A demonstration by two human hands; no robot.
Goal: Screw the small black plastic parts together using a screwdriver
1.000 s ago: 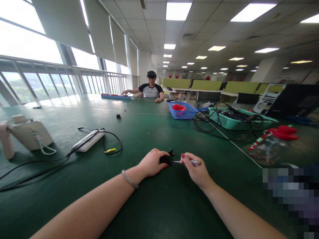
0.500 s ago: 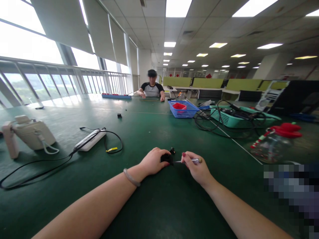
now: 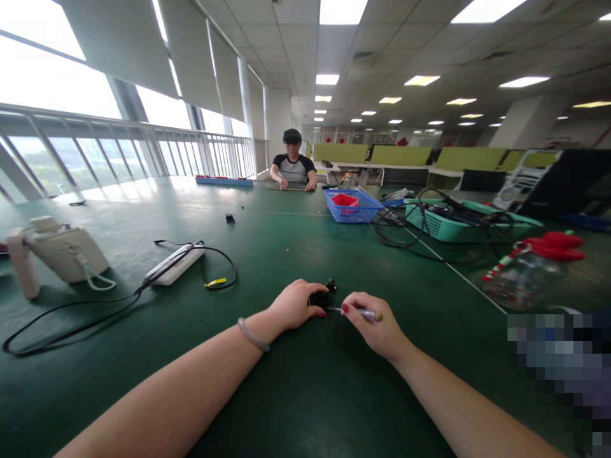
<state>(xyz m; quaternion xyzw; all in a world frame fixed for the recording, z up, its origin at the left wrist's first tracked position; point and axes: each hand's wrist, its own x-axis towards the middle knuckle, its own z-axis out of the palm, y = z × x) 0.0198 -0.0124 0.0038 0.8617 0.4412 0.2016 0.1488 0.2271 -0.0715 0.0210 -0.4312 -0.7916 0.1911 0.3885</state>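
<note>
On the green table point(image 3: 267, 254), my left hand point(image 3: 298, 306) is closed round a small black part point(image 3: 319, 298), with a ring bracelet on its wrist. To its right my right hand point(image 3: 375, 321) pinches a small screwdriver point(image 3: 370, 314) with a pale handle. The thin shaft points left, and its tip reaches the edge of the black part. Whether the tip sits in a screw is too small to tell. Another small black piece point(image 3: 332, 285) lies just beyond my left fingertips.
A white power bank point(image 3: 176, 264) with a black cable and a beige bag point(image 3: 69, 251) are at left. Blue point(image 3: 353, 212) and green baskets point(image 3: 443, 226) with cables and a red-lidded jar point(image 3: 525, 273) stand at right. A person point(image 3: 292, 166) sits across the table.
My right hand has moved slightly left, bringing the screwdriver tip closer to the black part. My left hand keeps its hold. The view has shifted a little.
</note>
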